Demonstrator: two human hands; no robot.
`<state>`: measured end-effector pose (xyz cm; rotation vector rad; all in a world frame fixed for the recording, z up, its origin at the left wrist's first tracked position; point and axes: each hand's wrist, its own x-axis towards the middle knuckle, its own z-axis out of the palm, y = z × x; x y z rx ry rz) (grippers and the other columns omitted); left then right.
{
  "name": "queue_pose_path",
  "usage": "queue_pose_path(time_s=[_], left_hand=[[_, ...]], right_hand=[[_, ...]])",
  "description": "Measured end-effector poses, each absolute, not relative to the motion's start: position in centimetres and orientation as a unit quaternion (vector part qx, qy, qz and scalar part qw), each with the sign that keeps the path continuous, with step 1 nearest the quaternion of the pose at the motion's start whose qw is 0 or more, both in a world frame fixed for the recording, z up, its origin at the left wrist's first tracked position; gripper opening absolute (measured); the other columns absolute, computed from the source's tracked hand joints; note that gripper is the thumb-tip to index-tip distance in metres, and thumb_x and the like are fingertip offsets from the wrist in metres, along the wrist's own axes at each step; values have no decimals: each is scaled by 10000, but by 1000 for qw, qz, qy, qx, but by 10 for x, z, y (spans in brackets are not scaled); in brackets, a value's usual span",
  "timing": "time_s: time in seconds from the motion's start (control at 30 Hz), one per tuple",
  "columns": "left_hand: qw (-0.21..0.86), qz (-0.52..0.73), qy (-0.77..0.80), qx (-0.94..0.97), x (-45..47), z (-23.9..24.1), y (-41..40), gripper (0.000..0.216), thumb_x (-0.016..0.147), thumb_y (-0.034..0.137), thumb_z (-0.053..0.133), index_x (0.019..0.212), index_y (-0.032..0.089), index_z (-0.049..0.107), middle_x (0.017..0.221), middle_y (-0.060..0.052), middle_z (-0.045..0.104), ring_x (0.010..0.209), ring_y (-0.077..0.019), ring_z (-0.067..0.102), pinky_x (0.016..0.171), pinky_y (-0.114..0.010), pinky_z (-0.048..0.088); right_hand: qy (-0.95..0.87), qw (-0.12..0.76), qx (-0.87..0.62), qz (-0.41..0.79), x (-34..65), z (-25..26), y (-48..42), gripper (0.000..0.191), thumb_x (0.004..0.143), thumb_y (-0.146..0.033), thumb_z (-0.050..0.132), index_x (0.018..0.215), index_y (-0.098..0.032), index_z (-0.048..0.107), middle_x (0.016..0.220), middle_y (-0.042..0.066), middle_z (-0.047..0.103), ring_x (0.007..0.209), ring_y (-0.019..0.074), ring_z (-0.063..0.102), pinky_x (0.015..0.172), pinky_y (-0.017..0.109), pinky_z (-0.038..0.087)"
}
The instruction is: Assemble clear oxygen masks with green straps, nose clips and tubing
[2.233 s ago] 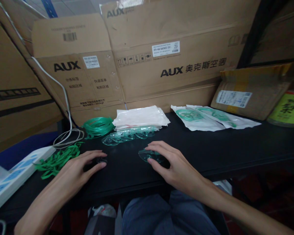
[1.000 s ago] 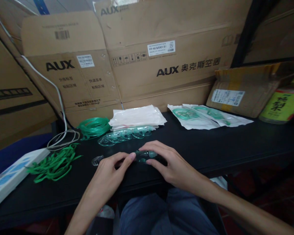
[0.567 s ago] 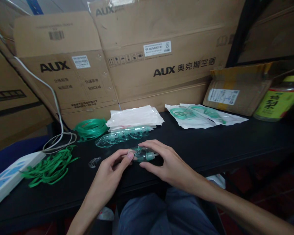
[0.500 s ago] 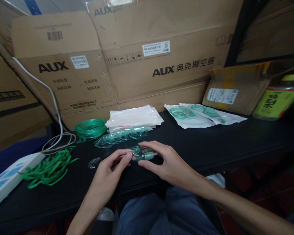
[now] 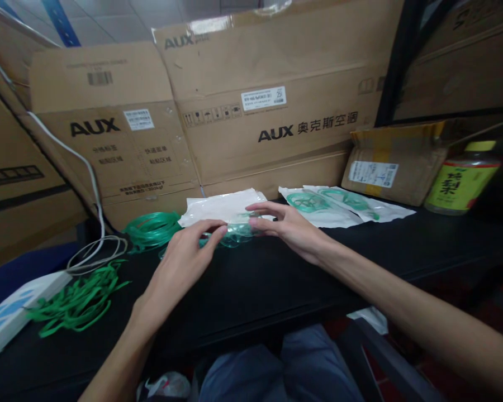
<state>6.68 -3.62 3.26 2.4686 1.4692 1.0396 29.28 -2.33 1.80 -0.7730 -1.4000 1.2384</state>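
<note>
Where the far edge of the work surface ends, large brown cardboard boxes printed with AUX in black stand upright like a wall. In front of them stretches a long, flat black tabletop. At its far right, against that wall, sits a small brown carton with yellowish tape and a white label; at the near left lies a white plastic power strip with blue panels. Two white pouches showing coiled green tubing lie flat, overlapping, just left of the small carton, and a stack of flat white pouches rests near the middle. A clear jar with a yellow lid and yellow-green label stands at the right, while a coil of translucent green tubing and a loose heap of flat green bands lie at the left. The left hand has its thumb and forefinger almost meeting; the right hand is curved, thumb and fingers apart. Both are at the row of clear green plastic masks along the stack's near edge, partly covering it; whether either grips a mask, I cannot tell
</note>
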Motion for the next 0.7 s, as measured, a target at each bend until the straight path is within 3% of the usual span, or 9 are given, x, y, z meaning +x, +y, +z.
queue_pose_path(time_s=[0.1, 0.23, 0.53, 0.7], left_hand=[[-4, 287, 454, 844, 70, 43, -7, 374, 985, 444, 500, 1161, 198, 720, 1200, -86, 734, 1116, -276, 658, 1034, -412, 454], [-21, 219, 410, 885, 69, 34, 18, 397, 961, 455, 547, 1208, 185, 703, 1219, -110, 706, 1182, -286, 602, 1060, -433, 431], [44, 195, 376, 905, 51, 22, 31, 378, 932, 467, 600, 1220, 240, 691, 1217, -78, 708, 1143, -252, 629, 1026, -389, 453], [70, 201, 379, 901, 49, 21, 32, 400, 897, 458, 646, 1214, 217, 680, 1230, -82, 713, 1148, -252, 642, 1021, -376, 462]], right_hand=[[-526, 516, -342, 583, 300, 24, 5, 282, 828, -183, 767, 1101, -165, 699, 1011, 64, 721, 789, 146, 684, 777, 307, 584], [-506, 502, -349, 609, 304, 19, 19, 182, 868, -198, 736, 1038, -165, 681, 951, 55, 713, 769, 146, 684, 752, 314, 597], [-482, 464, -378, 639, 303, 10, 13, 102, 899, -198, 718, 980, -165, 664, 888, 43, 709, 760, 150, 698, 808, 354, 598], [-495, 438, -388, 642, 298, 6, 11, 63, 919, -175, 688, 976, -156, 669, 883, 45, 713, 737, 144, 703, 762, 332, 605]])
